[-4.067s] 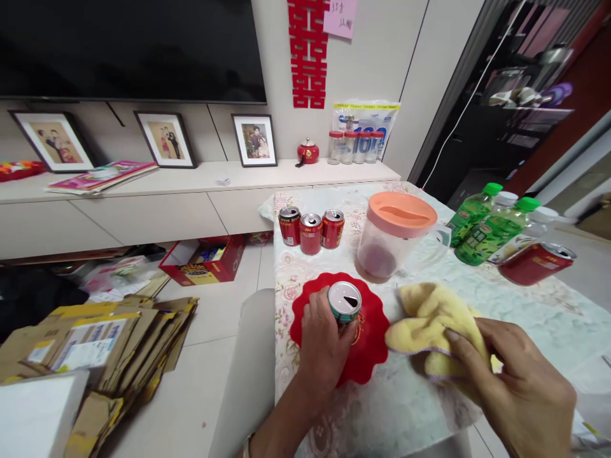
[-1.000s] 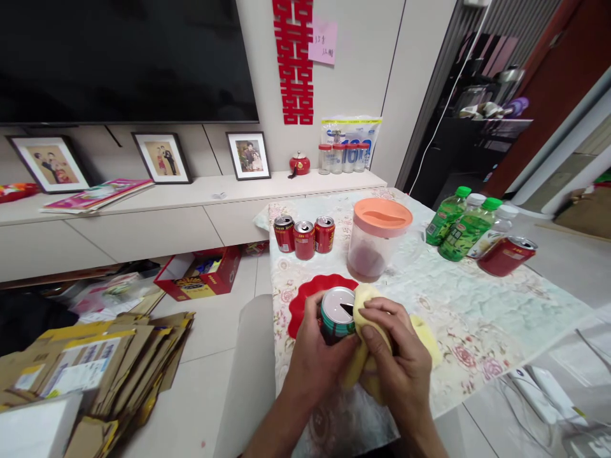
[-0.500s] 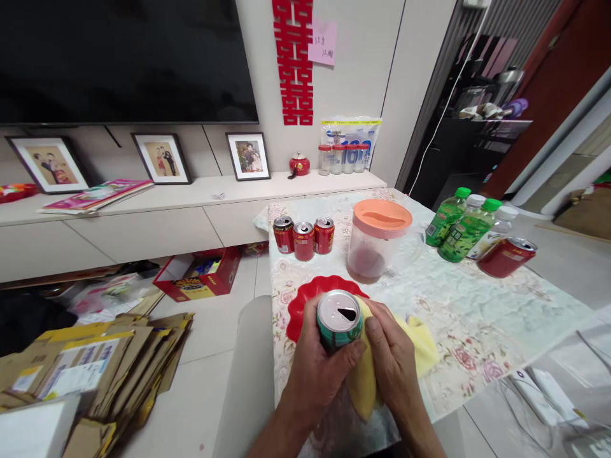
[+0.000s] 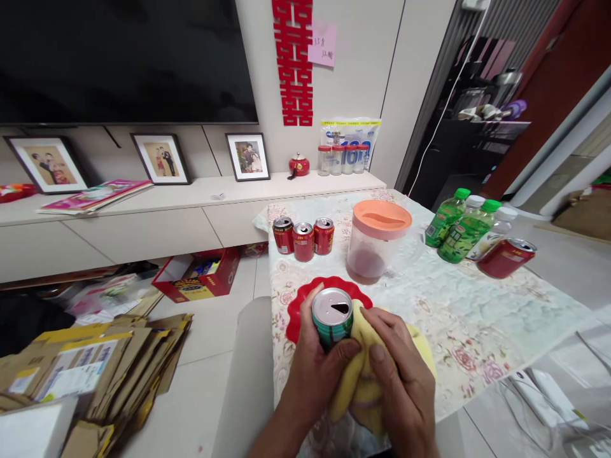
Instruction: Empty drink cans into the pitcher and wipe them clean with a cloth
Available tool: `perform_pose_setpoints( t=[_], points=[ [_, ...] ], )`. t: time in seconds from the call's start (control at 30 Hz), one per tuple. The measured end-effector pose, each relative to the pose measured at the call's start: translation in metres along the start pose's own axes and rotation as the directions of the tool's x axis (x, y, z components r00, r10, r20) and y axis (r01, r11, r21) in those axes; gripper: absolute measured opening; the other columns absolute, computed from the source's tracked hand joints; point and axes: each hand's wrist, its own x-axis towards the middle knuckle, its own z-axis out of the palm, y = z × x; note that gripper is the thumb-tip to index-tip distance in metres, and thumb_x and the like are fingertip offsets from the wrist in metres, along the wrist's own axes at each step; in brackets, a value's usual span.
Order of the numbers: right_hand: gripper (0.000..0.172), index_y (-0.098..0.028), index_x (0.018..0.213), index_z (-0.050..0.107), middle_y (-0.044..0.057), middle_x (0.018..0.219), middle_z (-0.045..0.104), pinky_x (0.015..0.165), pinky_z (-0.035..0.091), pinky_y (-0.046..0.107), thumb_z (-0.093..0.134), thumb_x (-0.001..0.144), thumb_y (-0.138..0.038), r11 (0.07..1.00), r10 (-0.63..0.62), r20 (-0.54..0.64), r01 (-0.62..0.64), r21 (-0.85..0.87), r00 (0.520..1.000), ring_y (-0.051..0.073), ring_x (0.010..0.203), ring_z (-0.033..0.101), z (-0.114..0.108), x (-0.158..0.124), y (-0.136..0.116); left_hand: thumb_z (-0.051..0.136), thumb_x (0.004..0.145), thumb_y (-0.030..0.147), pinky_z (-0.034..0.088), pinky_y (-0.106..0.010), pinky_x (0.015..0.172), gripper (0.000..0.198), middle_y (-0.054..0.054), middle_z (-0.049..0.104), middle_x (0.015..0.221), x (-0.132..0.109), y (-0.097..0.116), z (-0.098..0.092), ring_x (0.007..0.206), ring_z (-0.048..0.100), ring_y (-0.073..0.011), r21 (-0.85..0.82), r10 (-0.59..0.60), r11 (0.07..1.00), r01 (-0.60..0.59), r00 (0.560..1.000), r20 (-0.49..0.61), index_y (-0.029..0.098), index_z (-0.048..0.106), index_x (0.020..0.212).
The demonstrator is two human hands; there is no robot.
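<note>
My left hand [image 4: 312, 375] is wrapped round a green drink can [image 4: 333, 312], upright with its top opened. A yellow cloth [image 4: 360, 372] is bunched in my right hand [image 4: 403, 375] and lies against the can's right side. Below and behind the can is a red scalloped plate [image 4: 296, 310], partly hidden by the can and my hands. Beyond it stands a clear plastic pitcher [image 4: 365, 257] with an orange lid and something dark in its bottom.
Three red cans [image 4: 303, 242] stand at the table's back left. Green-capped bottles [image 4: 465, 232] and a larger red can [image 4: 506, 257] are at the right. The flowered tablecloth [image 4: 458, 324] covers the table. Flattened cardboard [image 4: 138, 356] lies on the floor at left.
My right hand has shifted right and slightly down, with more of the yellow cloth showing between the hands. The can has moved a little left.
</note>
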Motion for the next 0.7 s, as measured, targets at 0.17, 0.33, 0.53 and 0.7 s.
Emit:
perform_pose_setpoints(
  t=[0.17,0.33,0.53,0.7],
  points=[
    [0.049,-0.037,0.152,0.051,0.008,0.143,0.055,0.107,0.052,0.042,0.051,0.105,-0.025,0.988,-0.081,0.008,0.082,-0.129,0.997,0.024,0.135,0.053,0.009,-0.002,0.006,0.067,0.094,0.044,0.055,-0.042,0.106,0.056,-0.007,0.068,0.13,-0.008,0.006,-0.004,0.118,0.066,-0.0274,0.042,-0.026,0.999,0.025,1.0,0.009,0.03,0.045,0.144],
    [0.041,-0.034,0.147,0.057,0.007,0.14,0.06,0.105,0.053,0.04,0.047,0.108,-0.032,0.995,-0.017,0.06,0.022,-0.097,0.998,0.023,0.131,0.058,0.006,0.008,0.012,0.074,0.089,0.049,0.056,-0.044,0.106,0.066,-0.008,0.065,0.136,-0.01,0.006,-0.006,0.124,0.065,-0.0301,-0.033,0.03,0.999,-0.029,0.998,0.051,0.031,0.045,0.145],
    [0.036,-0.027,0.136,0.066,0.008,0.135,0.067,0.102,0.055,0.039,0.043,0.109,-0.034,0.992,0.123,0.138,-0.127,0.02,0.983,0.022,0.123,0.064,0.004,0.015,0.02,0.082,0.082,0.046,0.049,-0.047,0.113,0.071,-0.01,0.061,0.139,-0.008,0.004,-0.004,0.13,0.06,-0.0323,-0.046,0.115,0.992,-0.114,0.993,0.011,0.029,0.049,0.142],
    [0.032,-0.028,0.132,0.066,0.006,0.128,0.069,0.1,0.053,0.035,0.046,0.108,-0.034,0.992,0.122,0.144,-0.116,-0.047,0.982,0.019,0.118,0.064,0.008,0.013,0.015,0.079,0.085,0.045,0.053,-0.042,0.104,0.067,-0.007,0.063,0.128,-0.005,0.005,-0.003,0.116,0.065,-0.027,-0.042,0.088,0.995,-0.09,0.995,-0.054,0.03,0.043,0.139]
  ],
)
